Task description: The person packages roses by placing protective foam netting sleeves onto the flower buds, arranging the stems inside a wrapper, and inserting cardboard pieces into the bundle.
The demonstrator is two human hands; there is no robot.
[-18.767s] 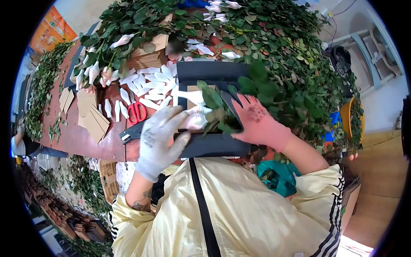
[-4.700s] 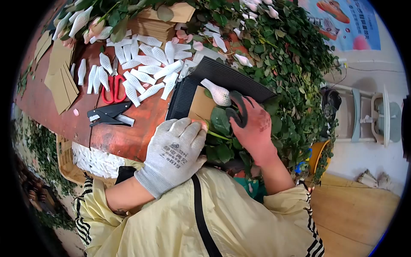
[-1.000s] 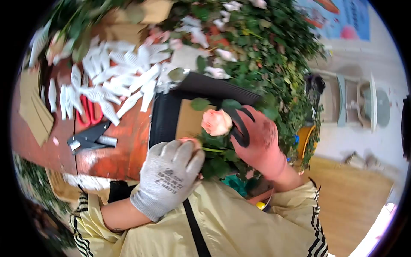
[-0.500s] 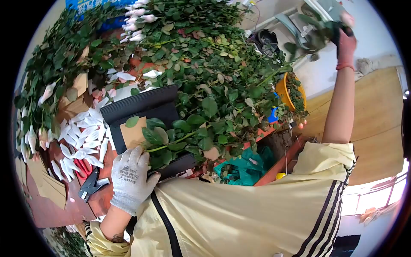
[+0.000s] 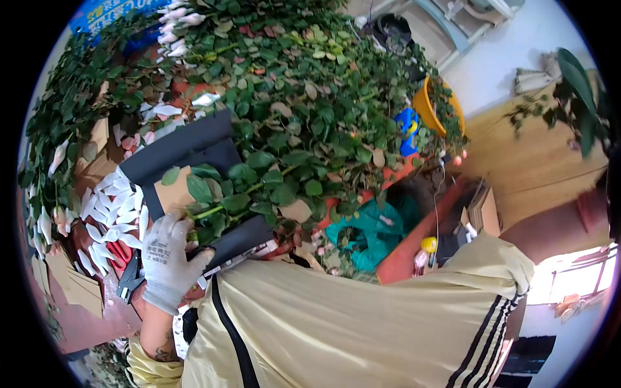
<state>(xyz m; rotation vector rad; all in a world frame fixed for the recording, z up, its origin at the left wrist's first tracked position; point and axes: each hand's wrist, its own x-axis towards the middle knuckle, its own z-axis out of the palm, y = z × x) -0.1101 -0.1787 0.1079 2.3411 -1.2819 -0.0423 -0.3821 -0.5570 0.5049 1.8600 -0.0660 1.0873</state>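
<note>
My left hand (image 5: pixel 169 260), in a pale grey glove, lies at the lower left edge of a black ridged holder (image 5: pixel 178 145). Its fingers curl over the head end of a leafy rose stem (image 5: pixel 208 212), and the bloom is hidden beneath them. Brown card (image 5: pixel 174 193) lies inside the holder by the fingertips. At the far right edge, only the pink glove cuff of my right hand (image 5: pixel 591 211) shows clearly; its fingers are hidden in shadow or cut off. Dark leaves (image 5: pixel 577 97) hang just above that cuff.
Leafy stems (image 5: pixel 291 110) cover the back of the table. White mesh sleeves (image 5: pixel 116 207), red scissors (image 5: pixel 119 255), a black stapler (image 5: pixel 130 278) and brown cards (image 5: pixel 81 288) lie left. A yellow bucket (image 5: pixel 427 110) and green bag (image 5: pixel 372 236) are right of centre.
My right arm has swung far out to the right, carrying a pink rose out of clear view. The view has turned right, while my left hand stays at the holder's edge.
</note>
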